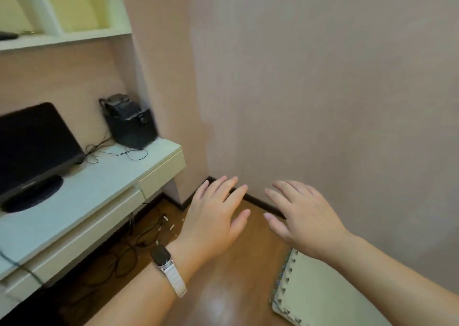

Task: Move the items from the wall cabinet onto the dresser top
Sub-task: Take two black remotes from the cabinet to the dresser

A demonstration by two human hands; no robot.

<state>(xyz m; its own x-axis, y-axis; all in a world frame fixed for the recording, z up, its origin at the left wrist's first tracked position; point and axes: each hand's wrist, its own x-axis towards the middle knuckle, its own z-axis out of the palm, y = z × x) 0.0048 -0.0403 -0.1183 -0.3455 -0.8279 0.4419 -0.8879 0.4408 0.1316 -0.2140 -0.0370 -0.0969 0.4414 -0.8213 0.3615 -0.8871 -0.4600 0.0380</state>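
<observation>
Both hands are held out in front of the body, palms down, fingers spread and loose, grasping nothing. The left hand (213,216) reaches forward and slightly right, its forearm coming up from the bottom edge, with a smartwatch (162,255) on a white strap at the wrist. The right hand (301,217) comes in from the lower right, its forearm angled up and left; its fingers point toward the left hand, and the two thumbs lie near each other without touching. Both hands hover over the wooden floor (223,276), in front of the dark baseboard (258,202) at the foot of the pink wall (323,89).

Below the right wrist a pale foam mat (315,293) with a toothed edge lies on the floor. To the left stands the white table (104,184) with drawers; it carries a dark monitor (34,139) on a round base and a black boxy device (130,124) in the corner, with thin cables trailing beside it. More cables lie tangled on the floor under the table. At the upper left hangs the wall cabinet (74,10), its open compartments pale; a dark flat item (7,35) rests on its shelf at the far left edge.
</observation>
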